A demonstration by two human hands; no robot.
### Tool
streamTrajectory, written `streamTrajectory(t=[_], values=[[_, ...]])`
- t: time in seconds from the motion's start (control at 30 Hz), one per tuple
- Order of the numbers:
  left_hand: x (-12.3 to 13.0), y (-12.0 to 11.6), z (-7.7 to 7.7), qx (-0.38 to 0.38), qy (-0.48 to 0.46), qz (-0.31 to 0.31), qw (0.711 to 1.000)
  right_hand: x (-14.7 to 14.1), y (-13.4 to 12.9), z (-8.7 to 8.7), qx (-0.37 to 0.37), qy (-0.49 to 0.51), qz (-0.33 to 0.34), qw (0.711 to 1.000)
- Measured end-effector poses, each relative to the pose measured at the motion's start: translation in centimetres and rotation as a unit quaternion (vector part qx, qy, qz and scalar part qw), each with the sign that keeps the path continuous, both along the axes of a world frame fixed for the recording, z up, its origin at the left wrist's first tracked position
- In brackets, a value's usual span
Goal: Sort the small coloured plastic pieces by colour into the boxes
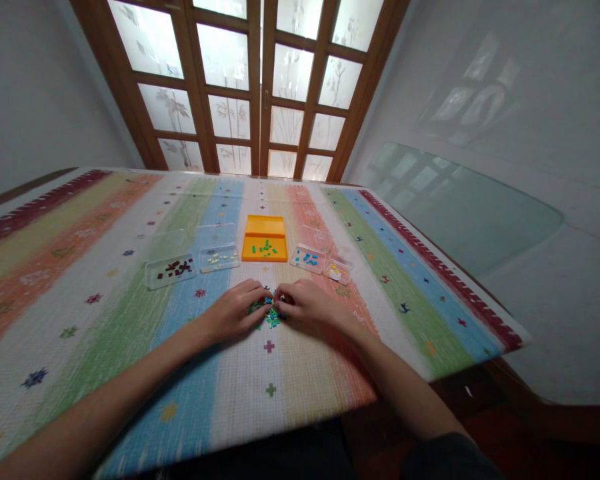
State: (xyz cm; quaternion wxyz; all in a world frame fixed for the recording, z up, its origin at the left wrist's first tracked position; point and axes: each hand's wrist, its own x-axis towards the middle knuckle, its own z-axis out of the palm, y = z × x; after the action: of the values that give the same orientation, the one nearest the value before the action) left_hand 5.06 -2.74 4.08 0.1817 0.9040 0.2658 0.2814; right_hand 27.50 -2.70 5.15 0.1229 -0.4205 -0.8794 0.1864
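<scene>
Your left hand (pixel 241 308) and right hand (pixel 303 301) touch the mixed pile (pixel 273 319), nearer you than the orange box (pixel 265 248). Whether either hand's fingers grip pieces, you cannot tell.

Wooden doors (pixel 257 87) with frosted panes (pixel 226 57) etched with plants stand beyond the counter (pixel 145 333), letting in bright daylight between 2 pale walls (pixel 540 87). The counter wears a cloth (pixel 105 320) striped in red, orange, yellow, green, blue and white. A greenish glass panel (pixel 450 200) lies against the right wall, above a dark reddish floor (pixel 485 427).
</scene>
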Motion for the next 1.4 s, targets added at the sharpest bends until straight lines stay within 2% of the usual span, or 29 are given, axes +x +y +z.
streamTrajectory(t=[0.2, 0.37, 0.53, 0.67, 0.9, 1.13, 1.4], values=[[-0.3, 0.1, 0.4, 0.0, -0.039, -0.005, 0.999, 0.1, 0.3, 0.1, -0.08, 0.144, 0.003, 0.986], [-0.5, 0.3, 0.3, -0.025, -0.065, 0.034, 0.997, -0.2, 0.3, 0.0, -0.085, 0.194, -0.01, 0.977], [-0.5, 0.4, 0.6, -0.042, -0.064, 0.049, 0.996, -0.3, 0.3, 0.1, -0.066, 0.195, -0.008, 0.979], [-1.2, 1.1, 1.2, -0.043, -0.043, 0.059, 0.996, -0.3, 0.2, 0.5, -0.033, 0.18, -0.035, 0.982], [-4.7, 5.2, 2.0, 0.044, -0.007, 0.191, 0.981, 0.0, 0.2, 1.0, 0.001, 0.131, -0.047, 0.99], [-6.8, 8.0, 1.2, 0.044, 0.023, 0.287, 0.957, -0.1, 0.1, 1.1, 0.034, 0.114, -0.049, 0.992], [-7.1, 8.9, 0.2, 0.005, 0.058, 0.285, 0.957, 0.2, 0.2, 0.8, 0.049, 0.128, -0.049, 0.989]])
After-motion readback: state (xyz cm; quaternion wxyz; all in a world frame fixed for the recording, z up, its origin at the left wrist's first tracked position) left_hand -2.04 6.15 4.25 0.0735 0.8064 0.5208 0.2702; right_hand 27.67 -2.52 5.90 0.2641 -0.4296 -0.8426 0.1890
